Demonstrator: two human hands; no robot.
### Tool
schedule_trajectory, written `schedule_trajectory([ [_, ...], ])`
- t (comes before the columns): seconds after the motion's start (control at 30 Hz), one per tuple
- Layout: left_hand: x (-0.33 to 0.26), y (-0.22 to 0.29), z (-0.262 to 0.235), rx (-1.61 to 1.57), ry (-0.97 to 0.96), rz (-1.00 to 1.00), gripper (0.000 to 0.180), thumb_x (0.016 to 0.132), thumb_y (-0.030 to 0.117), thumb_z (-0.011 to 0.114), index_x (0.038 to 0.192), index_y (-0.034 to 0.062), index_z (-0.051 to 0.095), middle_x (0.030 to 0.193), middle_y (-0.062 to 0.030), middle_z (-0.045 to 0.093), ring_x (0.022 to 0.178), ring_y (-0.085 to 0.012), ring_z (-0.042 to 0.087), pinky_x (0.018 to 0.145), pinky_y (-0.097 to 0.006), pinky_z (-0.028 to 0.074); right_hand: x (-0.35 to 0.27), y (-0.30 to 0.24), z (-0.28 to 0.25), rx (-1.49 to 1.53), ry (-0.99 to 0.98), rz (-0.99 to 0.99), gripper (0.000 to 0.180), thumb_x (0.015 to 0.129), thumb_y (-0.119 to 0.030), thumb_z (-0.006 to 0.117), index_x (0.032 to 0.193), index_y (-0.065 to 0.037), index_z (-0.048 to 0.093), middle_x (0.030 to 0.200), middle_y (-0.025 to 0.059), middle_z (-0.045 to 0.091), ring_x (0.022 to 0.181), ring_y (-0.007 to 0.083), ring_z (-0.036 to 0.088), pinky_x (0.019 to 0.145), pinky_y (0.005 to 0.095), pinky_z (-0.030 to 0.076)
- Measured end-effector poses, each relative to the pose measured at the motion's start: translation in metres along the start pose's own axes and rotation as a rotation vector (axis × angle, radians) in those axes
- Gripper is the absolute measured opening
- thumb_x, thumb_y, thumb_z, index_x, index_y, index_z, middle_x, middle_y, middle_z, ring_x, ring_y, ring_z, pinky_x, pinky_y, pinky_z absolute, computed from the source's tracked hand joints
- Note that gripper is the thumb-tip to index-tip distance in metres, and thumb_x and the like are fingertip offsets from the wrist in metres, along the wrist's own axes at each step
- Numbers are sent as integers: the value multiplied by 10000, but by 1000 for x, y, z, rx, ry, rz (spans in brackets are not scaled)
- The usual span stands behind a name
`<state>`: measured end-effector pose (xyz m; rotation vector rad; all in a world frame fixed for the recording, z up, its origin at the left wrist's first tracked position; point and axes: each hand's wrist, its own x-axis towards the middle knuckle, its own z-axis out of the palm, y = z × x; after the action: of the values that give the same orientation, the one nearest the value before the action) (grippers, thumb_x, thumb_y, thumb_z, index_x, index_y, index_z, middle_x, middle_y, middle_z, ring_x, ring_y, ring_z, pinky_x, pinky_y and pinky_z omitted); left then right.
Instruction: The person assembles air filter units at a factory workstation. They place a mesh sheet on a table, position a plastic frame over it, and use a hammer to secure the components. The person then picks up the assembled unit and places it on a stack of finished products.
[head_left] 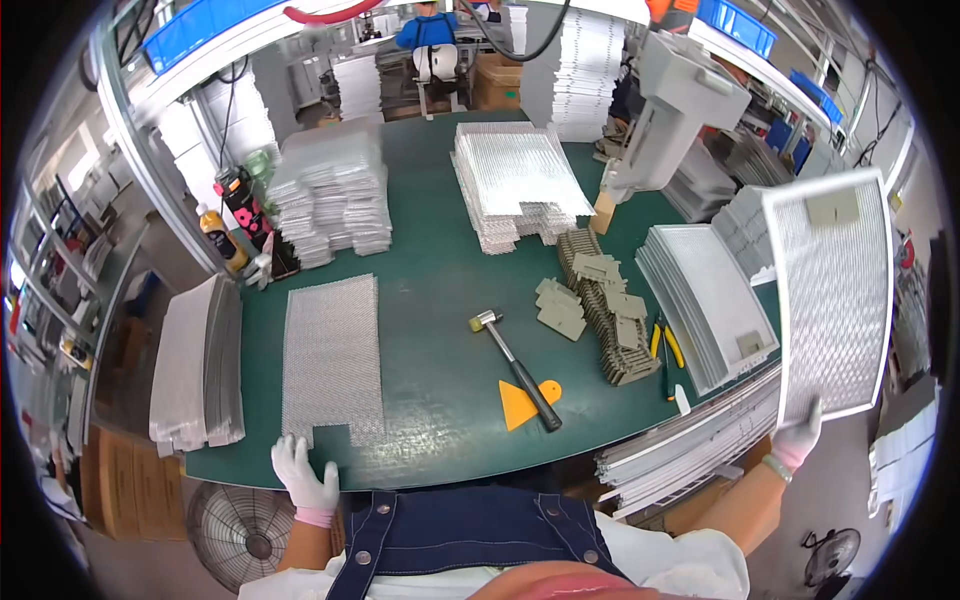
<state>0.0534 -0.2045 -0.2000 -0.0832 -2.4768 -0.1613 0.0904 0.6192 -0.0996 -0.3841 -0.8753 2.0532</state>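
Observation:
My right hand (797,440), in a white glove with a pink cuff, grips the lower edge of a white-framed mesh panel (832,300). That panel stands tilted up off the table's right side, with a beige plate (833,208) near its top. At the near edge of the table, my gloved left hand (305,480) has its fingers apart and holds nothing. Its fingertips are by the bottom corner of a flat metal mesh sheet (333,350), which has a notch in its lower edge. Whether they touch the sheet I cannot tell.
On the green table (430,400) lie a hammer (520,370), an orange scraper (518,405), beige plates (610,310) and yellow-handled pliers (667,350). Mesh stacks stand at the back left (335,190) and back middle (515,180). Framed panels (705,300) are stacked right. Another person (432,40) sits beyond.

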Motion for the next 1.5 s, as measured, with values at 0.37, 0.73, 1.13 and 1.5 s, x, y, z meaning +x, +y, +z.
schedule_trajectory([
  [0.37, 9, 6, 20, -72, -12, -20, 643, 730, 172, 646, 1311, -32, 463, 1345, -256, 468, 1289, -480, 398, 1098, -596, 292, 143, 85, 248, -1334, 77, -746, 446, 916, -280, 630, 1129, 110, 667, 1097, 244, 700, 1018, 293, 659, 933, 372, 483],
  [0.73, 5, 2, 15, -45, -72, -38, 638, 731, 174, 632, 1305, -42, 455, 1353, -268, 459, 1298, -485, 386, 1107, -595, 279, 220, 190, 347, -734, 148, -458, 378, 825, -217, 732, 1104, 36, 695, 1064, 156, 728, 959, 274, 692, 901, 380, 498],
  [1.13, 6, 6, 2, -78, -103, -95, 634, 701, 170, 641, 1271, -47, 468, 1322, -275, 465, 1277, -490, 394, 1103, -590, 279, 25, 215, 411, -2111, -1610, 458, 574, 901, -460, 629, 1293, -41, 607, 1102, 153, 703, 1092, 284, 656, 914, 373, 535],
  [1.5, 19, 4, -1, -225, -115, -102, 727, 702, 170, 728, 1339, -44, 451, 1319, -268, 487, 1271, -456, 421, 1103, -519, 320, -132, 288, 495, -1264, -1504, 512, 398, 966, -388, 535, 1036, -19, 668, 873, 151, 702, 739, 228, 691, 629, 349, 561],
])
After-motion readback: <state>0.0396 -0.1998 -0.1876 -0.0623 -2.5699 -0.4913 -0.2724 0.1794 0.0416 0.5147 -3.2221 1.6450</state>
